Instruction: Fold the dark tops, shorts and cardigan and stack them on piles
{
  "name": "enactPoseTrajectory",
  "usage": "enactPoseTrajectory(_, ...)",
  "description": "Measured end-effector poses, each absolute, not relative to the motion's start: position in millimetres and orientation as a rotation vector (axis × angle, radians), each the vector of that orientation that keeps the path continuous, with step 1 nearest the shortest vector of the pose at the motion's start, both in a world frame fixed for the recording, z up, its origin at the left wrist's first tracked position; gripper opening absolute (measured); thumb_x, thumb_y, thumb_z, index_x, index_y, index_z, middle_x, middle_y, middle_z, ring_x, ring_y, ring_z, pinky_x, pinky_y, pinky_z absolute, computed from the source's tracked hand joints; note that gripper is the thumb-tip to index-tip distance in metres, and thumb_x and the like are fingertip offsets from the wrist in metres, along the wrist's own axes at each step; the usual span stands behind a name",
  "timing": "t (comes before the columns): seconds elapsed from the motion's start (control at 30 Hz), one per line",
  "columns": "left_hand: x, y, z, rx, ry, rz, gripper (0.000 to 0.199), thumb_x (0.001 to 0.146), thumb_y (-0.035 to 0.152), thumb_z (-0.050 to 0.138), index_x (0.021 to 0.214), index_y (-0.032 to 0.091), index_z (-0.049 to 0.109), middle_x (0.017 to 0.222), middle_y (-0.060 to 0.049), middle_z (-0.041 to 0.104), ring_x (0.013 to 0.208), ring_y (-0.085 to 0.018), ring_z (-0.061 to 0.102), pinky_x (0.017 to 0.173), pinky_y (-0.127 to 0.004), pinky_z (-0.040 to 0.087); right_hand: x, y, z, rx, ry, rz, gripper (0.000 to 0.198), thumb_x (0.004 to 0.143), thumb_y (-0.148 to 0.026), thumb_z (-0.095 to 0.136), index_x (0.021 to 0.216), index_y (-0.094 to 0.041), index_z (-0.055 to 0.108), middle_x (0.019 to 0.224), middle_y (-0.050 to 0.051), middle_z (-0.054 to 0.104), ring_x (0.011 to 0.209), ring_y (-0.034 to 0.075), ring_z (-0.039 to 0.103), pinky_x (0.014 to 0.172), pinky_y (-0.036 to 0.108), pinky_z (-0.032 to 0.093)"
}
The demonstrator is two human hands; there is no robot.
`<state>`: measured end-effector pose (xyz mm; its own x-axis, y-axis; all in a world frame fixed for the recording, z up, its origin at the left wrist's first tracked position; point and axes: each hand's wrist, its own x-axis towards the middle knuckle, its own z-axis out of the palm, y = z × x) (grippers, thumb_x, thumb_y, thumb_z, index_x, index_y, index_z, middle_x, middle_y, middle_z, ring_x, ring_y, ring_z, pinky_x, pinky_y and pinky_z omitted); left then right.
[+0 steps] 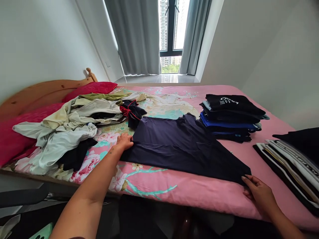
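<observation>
A dark navy T-shirt [171, 146] lies spread sideways on the bed, half folded lengthwise, with some creases across it. My left hand [124, 142] is closed on its edge at the left end, the fingertips partly hidden by the hand itself. At the other end, my right hand [258, 191] pinches the tip of the sleeve between thumb and fingers, close to the front edge of the bed. Behind my left hand, a dark garment with red trim [133, 111] lies crumpled near the T-shirt.
A heap of loose clothes [67, 122] covers the bed's left side, against red pillows [91, 90]. Folded dark clothes [229, 116] are stacked at the right, with another folded stack [291, 166] nearer me. A pink floral sheet [159, 181] covers the bed.
</observation>
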<state>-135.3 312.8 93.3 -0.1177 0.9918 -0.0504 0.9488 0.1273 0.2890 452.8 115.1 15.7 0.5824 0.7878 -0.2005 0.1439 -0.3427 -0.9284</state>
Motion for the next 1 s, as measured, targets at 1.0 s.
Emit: enactPoseTrajectory(1.0,-150.3,201.2,125.0,1.377,2.077,0.668,0.037,0.086,0.037,0.055,0.116,0.014,0.055,0.117,-0.007,0.057,0.101,-0.024,0.058,0.084,-0.041,0.051,458.7,116.4,10.6,-1.819,-0.744,0.898,0.053,0.061,-0.046,0.071,0.104,-0.018,0.058,0.058,-0.004,0.055,0.041,0.011,0.051,0.037,0.021,0.043)
